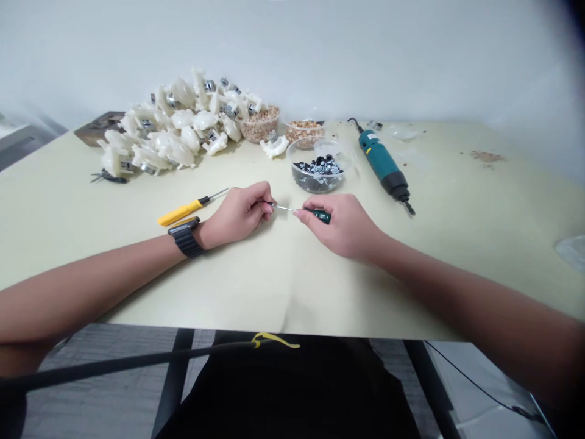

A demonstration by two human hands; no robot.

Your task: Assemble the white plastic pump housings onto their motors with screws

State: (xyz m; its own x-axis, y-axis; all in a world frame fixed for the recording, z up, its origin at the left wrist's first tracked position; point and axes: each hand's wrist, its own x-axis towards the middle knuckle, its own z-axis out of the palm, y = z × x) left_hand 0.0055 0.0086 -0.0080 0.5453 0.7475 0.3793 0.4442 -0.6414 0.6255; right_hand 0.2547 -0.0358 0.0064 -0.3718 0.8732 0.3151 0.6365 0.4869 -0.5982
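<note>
My right hand (340, 221) is closed round the dark green handle of a small screwdriver (322, 216). Its thin metal shaft points left, toward my left hand (242, 213). There the fingers pinch a small dark part (271, 205), mostly hidden, and the shaft's tip meets it. Both hands are just above the table. Beside my left wrist, which wears a dark watch, lies a yellow-handled screwdriver (183, 211). Just beyond my hands stands a clear round tub (316, 183) holding small black and silvery parts.
A heap of cream plastic pieces with metal parts (169, 131) covers the back left, with small pliers (108, 177) in front. Two tubs of tan bits, the left one (259, 127) and right one (304, 133), stand behind. A corded green power screwdriver (384, 164) lies at right.
</note>
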